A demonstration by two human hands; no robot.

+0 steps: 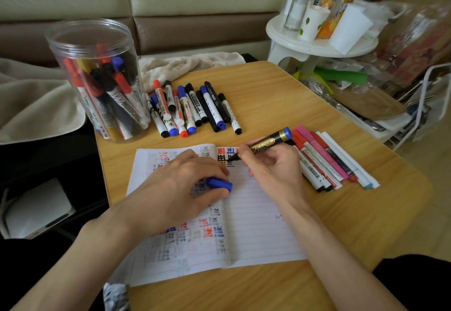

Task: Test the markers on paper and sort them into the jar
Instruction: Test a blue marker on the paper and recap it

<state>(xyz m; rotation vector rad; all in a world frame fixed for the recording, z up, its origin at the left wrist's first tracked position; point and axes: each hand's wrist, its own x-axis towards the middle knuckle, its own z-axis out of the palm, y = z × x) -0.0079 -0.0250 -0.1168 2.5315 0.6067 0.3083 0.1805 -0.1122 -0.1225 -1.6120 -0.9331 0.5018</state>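
I see the right hand gripping a black-and-gold marker, tip on the open notebook, which sits well inside the table edges. The left hand is closed on a blue cap, pressing the left page. Bare wood lies beyond the right hand. A marker row and the clear jar stand beyond the left hand; another bundle crowds the right hand's outer side. Page marks are blurred.

Left hand flat, fingers curled; right hand pinched.
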